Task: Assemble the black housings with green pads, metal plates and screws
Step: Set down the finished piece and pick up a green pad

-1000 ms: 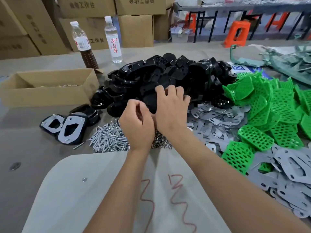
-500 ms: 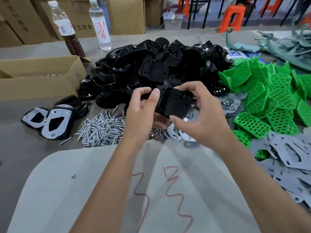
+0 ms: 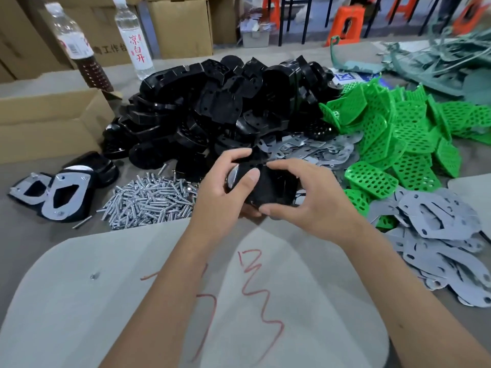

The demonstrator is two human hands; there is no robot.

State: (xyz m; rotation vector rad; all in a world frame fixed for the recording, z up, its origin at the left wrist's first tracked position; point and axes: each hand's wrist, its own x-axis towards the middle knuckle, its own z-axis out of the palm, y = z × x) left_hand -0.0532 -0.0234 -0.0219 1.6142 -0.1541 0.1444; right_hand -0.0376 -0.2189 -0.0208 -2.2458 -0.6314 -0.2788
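One black housing (image 3: 268, 187) is held between both hands above the screws (image 3: 151, 200). More housings (image 3: 212, 110) are heaped behind, green perforated pads (image 3: 398, 134) piled to the right, grey plates (image 3: 438, 235) scattered nearer, two assembled units (image 3: 61, 195) laid left

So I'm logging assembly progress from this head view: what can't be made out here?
- Black housing: left hand and right hand cover its edges; whether a pad sits inside is hidden.
- Cardboard box: its near wall hides the contents.
- Two bottles: caps cut off by the top edge.
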